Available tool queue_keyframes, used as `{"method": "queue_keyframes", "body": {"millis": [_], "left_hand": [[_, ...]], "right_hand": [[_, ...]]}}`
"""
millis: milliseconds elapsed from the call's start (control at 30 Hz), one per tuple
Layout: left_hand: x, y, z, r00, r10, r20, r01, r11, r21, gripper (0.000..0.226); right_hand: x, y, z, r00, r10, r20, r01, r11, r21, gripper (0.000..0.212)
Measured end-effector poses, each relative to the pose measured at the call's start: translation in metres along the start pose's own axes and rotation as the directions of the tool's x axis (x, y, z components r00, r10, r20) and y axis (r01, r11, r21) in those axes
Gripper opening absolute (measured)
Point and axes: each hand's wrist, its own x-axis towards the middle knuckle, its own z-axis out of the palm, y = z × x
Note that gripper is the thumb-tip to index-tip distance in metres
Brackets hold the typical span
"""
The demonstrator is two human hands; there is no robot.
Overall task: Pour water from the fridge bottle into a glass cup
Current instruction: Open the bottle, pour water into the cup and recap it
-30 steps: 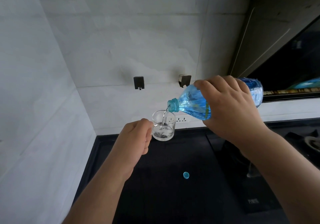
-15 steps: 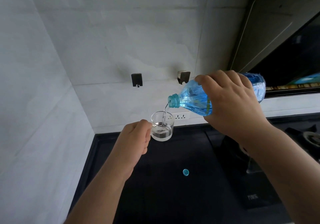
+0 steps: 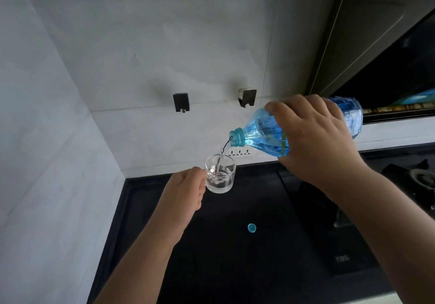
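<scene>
Here, at the left, the person's left hand (image 3: 182, 192) reaches in over the dark desk (image 3: 235, 256), its fingers (image 3: 200, 179) curled against the left side of the glass cup (image 3: 220, 174) and grasping it there; whether a handle sits under them cannot be told. The cup is upright near the back left corner of the desk, close to the pale wall, and whether it rests on the surface or is lifted off it cannot be told either. It holds a shallow layer of water, and a thin stream (image 3: 223, 150) falls into its open mouth. Just above and to the right, the blue plastic bottle (image 3: 263, 136) is tipped neck-down toward the cup, uncapped, its mouth over the rim. The right hand (image 3: 315, 143) grips the bottle round its middle, fingers (image 3: 282, 108) wrapped over the top. Lower down, a small blue cap (image 3: 251, 227) lies on the desk between the two forearms, well apart from the cup. Behind, two dark hooks (image 3: 181, 102) are fixed to the wall, with a white socket strip (image 3: 239, 152) below them. A stove burner (image 3: 421, 177) shows at the far right.
</scene>
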Motion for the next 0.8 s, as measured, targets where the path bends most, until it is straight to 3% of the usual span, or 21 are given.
{"method": "queue_keyframes", "body": {"millis": [200,367,600,800], "left_hand": [[0.004,-0.016,0.006,0.999,0.003,0.040,-0.004,1.000,0.017,0.044],[0.011,-0.039,0.011,0.998,-0.021,0.062,0.019,1.000,0.022,0.047],[0.024,-0.089,0.019,0.989,-0.105,0.103,0.098,0.992,0.076,0.042],[0.030,-0.145,0.025,0.961,-0.266,0.071,0.253,0.955,0.156,0.041]], "right_hand": [[-0.010,0.002,0.018,0.994,0.070,0.086,-0.077,0.993,0.087,0.087],[-0.026,0.000,0.042,0.942,0.174,0.287,-0.260,0.918,0.299,0.081],[-0.067,-0.009,0.099,0.799,0.257,0.543,-0.495,0.795,0.351,0.084],[-0.115,-0.030,0.156,0.591,0.269,0.761,-0.707,0.626,0.328,0.085]]}}
